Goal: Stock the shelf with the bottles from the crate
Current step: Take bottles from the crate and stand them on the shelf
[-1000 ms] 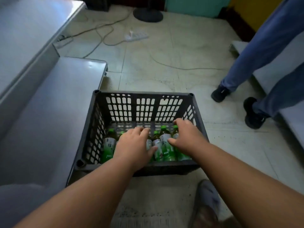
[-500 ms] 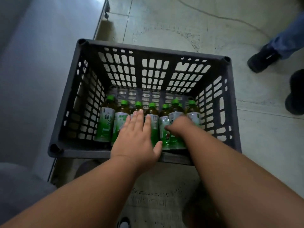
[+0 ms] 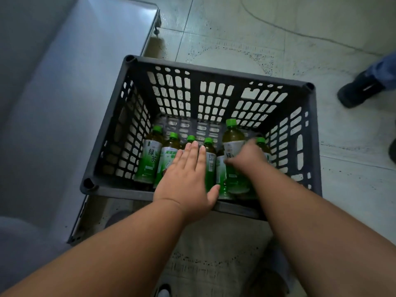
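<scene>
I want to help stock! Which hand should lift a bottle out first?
Probably the right hand: its fingers curl round the raised bottle, which sits higher than the others in the crate. The left hand lies flat on the bottles, gripping nothing.

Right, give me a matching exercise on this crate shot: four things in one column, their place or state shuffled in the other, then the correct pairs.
Things
1. left hand
2. right hand
3. raised bottle
4. black shoe

Places or states
A. on the tiled floor, right of the crate
B. fingers straight, lying flat over the bottle tops
C. cap standing higher than the other caps in the row
D. fingers curled round a bottle's label

Pairs: 1-B, 2-D, 3-C, 4-A
</scene>
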